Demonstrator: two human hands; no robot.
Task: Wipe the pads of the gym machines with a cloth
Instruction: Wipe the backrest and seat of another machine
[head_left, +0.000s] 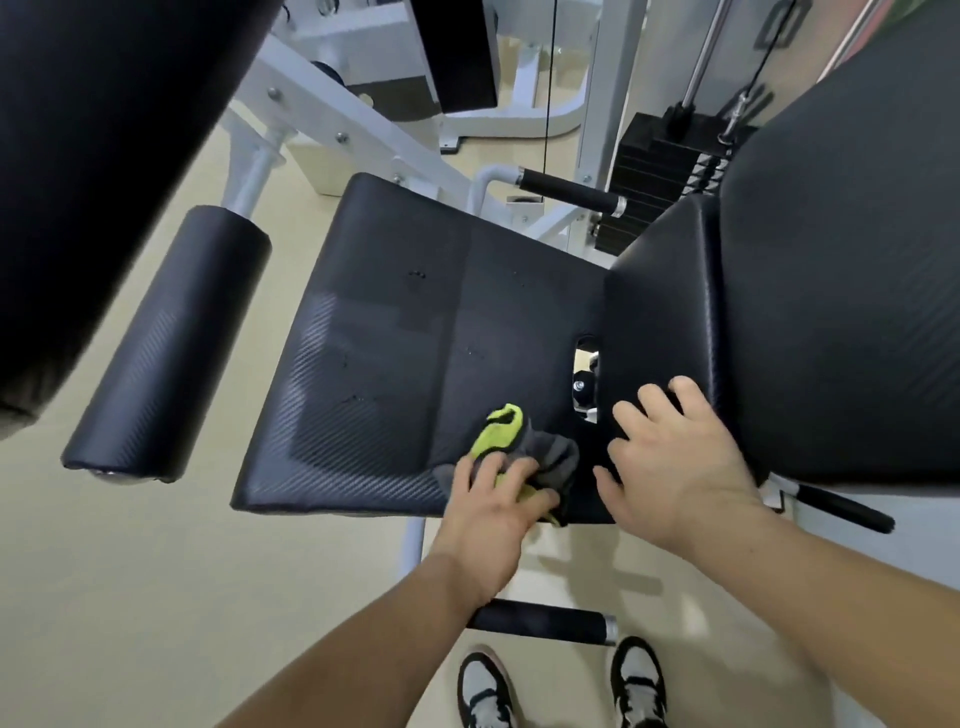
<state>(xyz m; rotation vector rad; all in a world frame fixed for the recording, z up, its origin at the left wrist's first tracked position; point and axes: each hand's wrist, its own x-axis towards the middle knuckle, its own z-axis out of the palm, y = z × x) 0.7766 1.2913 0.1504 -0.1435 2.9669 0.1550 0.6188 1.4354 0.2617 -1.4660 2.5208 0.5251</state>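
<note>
Left hand (493, 514) holds cloth (553, 451) on seat pad (389, 338); right hand (670, 457) touches backrest (831, 312).

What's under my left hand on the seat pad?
A bunched grey and lime cloth, held against the black seat pad by the left hand. The cloth's middle and the pad beneath are hidden.

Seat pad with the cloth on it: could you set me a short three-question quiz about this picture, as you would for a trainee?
1. True or false: the right hand holds the cloth.
2. Which does the cloth lie on? A) the roller pad B) the seat pad C) the floor
3. Fill in: the cloth is grey and ____.

Key
1. False: the left hand holds it; the right hand rests open on the padding.
2. B
3. green
</note>
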